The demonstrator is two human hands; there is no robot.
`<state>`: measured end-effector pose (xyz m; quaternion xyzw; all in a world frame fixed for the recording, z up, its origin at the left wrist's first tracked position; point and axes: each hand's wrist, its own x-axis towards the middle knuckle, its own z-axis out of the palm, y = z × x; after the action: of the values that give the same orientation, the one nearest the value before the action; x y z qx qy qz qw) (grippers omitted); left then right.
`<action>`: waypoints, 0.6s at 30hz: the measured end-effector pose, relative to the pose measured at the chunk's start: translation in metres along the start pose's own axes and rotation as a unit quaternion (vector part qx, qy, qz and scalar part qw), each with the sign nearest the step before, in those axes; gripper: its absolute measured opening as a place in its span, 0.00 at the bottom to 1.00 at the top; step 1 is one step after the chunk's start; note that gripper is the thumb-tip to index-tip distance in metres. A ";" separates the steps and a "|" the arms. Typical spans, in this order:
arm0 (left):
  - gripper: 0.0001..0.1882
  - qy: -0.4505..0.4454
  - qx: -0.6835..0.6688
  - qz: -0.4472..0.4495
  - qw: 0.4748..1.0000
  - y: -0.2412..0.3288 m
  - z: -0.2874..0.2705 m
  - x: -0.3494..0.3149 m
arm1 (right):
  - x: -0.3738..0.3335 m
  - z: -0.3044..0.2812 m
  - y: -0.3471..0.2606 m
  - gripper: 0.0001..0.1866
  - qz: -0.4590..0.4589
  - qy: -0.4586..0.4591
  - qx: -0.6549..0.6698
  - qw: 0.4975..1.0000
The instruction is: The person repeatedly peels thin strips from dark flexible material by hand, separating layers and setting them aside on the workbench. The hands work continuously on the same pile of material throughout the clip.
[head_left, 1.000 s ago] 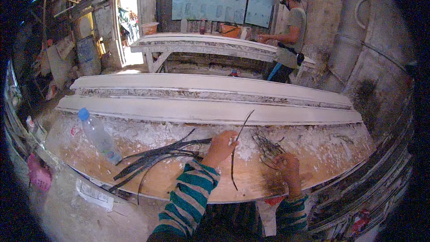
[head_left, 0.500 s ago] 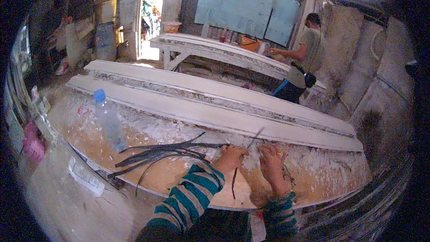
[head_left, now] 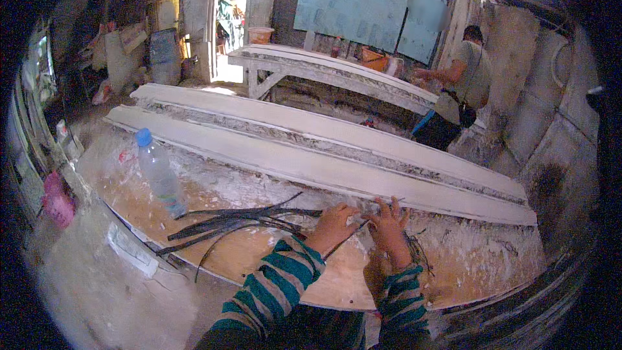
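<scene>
A thin black strip (head_left: 343, 242) slants between my hands above the tabletop. My left hand (head_left: 332, 227) pinches it between thumb and fingers. Close by, my right hand (head_left: 390, 232) grips the same strip near its upper part, its other fingers raised. The strip's far end is partly hidden by the fingers. Left of my left hand, a loose bundle of black strips (head_left: 227, 223) lies spread on the board, some ends reaching past the near edge. Beside my right wrist is a small tangle of thin dark strands (head_left: 421, 254).
A clear plastic bottle with a blue cap (head_left: 160, 175) stands at the left of the dusty wooden table (head_left: 473, 266). Two long white mouldings (head_left: 311, 161) lie across its far side. Beyond, a person (head_left: 463, 74) stands at another bench (head_left: 285, 65). A pink bag (head_left: 58, 201) sits far left.
The strip has swung from hanging below my left hand to a slant between both hands. My hands have drawn closer together. The view has shifted slightly.
</scene>
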<state>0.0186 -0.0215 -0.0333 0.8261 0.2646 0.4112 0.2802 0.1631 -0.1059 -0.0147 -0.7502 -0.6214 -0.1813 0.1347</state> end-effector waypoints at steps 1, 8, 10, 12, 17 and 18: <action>0.08 -0.023 0.030 0.008 0.999 0.002 -0.002 0.000 | 0.000 0.001 0.005 0.08 -0.003 0.004 -0.013 1.000; 0.11 -0.049 -0.011 -0.041 0.998 -0.006 -0.006 0.005 | 0.007 -0.002 0.011 0.07 0.088 0.017 0.042 0.995; 0.12 -0.010 -0.037 -0.065 0.997 -0.008 -0.005 0.006 | 0.007 -0.008 0.010 0.07 0.077 0.054 0.057 0.994; 0.16 -0.024 -0.062 -0.067 0.996 -0.008 -0.004 0.007 | 0.007 -0.014 0.007 0.07 0.075 0.074 0.065 0.992; 0.23 -0.107 -0.216 -0.139 0.961 0.002 -0.003 0.009 | 0.008 -0.020 -0.002 0.07 0.023 0.152 0.066 0.986; 0.23 -0.117 -0.227 -0.139 0.957 0.004 -0.004 0.006 | 0.008 -0.020 -0.005 0.07 0.017 0.140 0.064 0.988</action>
<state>0.0198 -0.0195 -0.0251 0.7382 0.2416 0.3177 0.5439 0.1579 -0.1061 0.0068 -0.7178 -0.5940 -0.2420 0.2710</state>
